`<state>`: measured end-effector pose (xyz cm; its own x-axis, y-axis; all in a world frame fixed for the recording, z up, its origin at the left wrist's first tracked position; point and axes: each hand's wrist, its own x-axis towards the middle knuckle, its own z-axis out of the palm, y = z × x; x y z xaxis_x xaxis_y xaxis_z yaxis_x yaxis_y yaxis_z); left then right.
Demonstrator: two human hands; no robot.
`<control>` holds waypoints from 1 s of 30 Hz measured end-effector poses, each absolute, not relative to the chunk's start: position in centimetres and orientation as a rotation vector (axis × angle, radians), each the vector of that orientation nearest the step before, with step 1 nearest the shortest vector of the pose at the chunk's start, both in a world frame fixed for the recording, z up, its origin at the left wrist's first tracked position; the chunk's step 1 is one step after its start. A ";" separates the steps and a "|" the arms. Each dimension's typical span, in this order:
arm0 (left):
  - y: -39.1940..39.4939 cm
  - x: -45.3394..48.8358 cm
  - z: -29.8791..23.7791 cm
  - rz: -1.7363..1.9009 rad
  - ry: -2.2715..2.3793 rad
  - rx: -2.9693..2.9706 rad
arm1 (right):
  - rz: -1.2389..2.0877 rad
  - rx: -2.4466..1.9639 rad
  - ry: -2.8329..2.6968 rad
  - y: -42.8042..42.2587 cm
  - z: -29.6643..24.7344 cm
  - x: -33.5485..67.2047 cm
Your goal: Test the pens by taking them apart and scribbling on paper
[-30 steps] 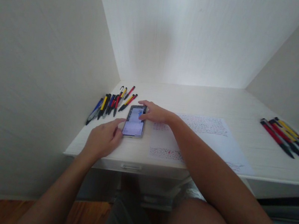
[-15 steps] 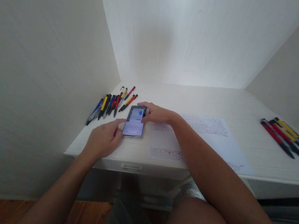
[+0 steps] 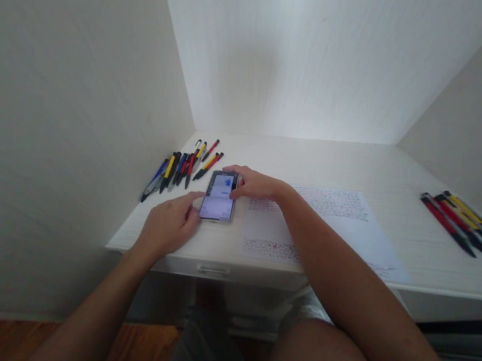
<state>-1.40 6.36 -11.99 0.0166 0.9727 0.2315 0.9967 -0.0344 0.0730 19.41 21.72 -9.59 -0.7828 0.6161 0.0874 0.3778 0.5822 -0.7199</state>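
A phone (image 3: 219,196) with a lit screen lies flat on the white desk (image 3: 362,163). My left hand (image 3: 168,225) rests at the phone's lower left corner, fingers loosely curled, the forefinger touching its edge. My right hand (image 3: 253,184) lies at the phone's upper right edge, fingers stretched out flat, thumb on the screen's rim. Neither hand lifts the phone.
Several coloured pens (image 3: 183,168) lie in a loose row left of the phone. More red, yellow and black pens (image 3: 461,221) lie at the far right. A written sheet of paper (image 3: 325,224) lies under my right forearm. Walls close the desk on three sides.
The view has shifted slightly. Both hands stay at the phone, almost unmoved.
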 end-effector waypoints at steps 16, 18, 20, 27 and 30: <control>6.6 -1.3 -12.2 -0.431 -2.112 -2.179 | 0.565 -0.794 -2.524 23.5 -12.1 18.4; 6.5 -1.3 -12.1 -0.457 -2.099 -2.180 | 0.528 -0.787 -2.529 23.4 -12.1 18.4; 6.4 -1.2 -12.0 -0.478 -2.089 -2.180 | 0.492 -0.781 -2.533 23.3 -12.0 18.4; 6.1 -1.1 -11.9 -0.523 -2.043 -2.196 | 0.399 -0.769 -2.563 23.3 -12.2 18.1; 6.2 -1.2 -12.1 -0.507 -2.055 -2.164 | 0.367 -0.770 -2.582 23.3 -12.1 18.0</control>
